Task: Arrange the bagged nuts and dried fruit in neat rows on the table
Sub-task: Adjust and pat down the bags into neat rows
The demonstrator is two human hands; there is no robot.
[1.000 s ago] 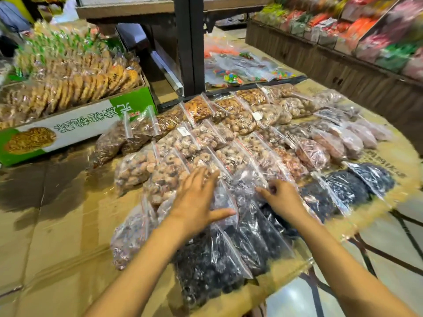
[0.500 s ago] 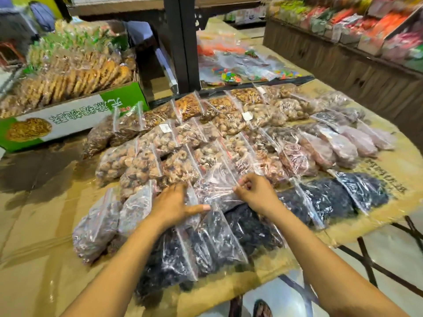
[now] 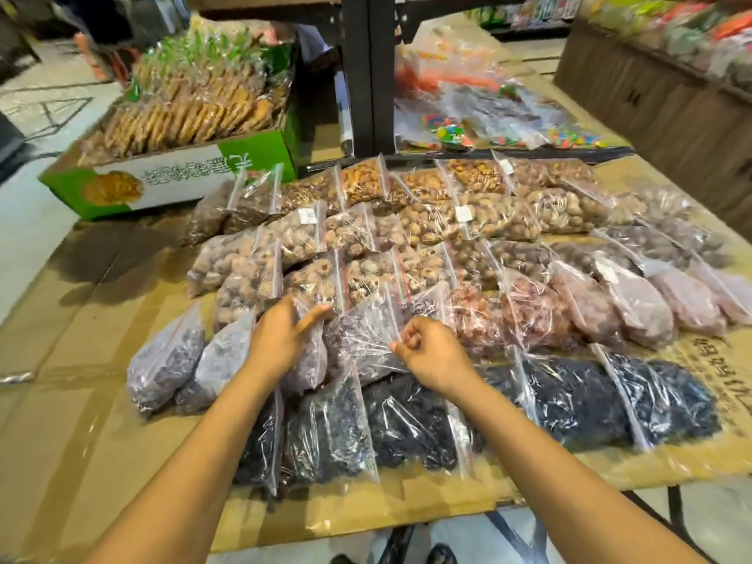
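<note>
You are standing in a shop selling snacks: the cardboard-covered bench (image 3: 101,421) carries rows of clear zip bags of nuts and dried fruit (image 3: 468,221), a green printed carton of packed biscuits (image 3: 175,181) sits beside them, and shelves of bright packaged goods (image 3: 671,38) line the right.

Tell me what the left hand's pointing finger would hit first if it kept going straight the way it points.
Probably the clear bag of dark dried fruit that the right hand pinches. The left hand points up-right and its fingertip already sits at that bag's upper left edge, though depth is unclear.
</note>
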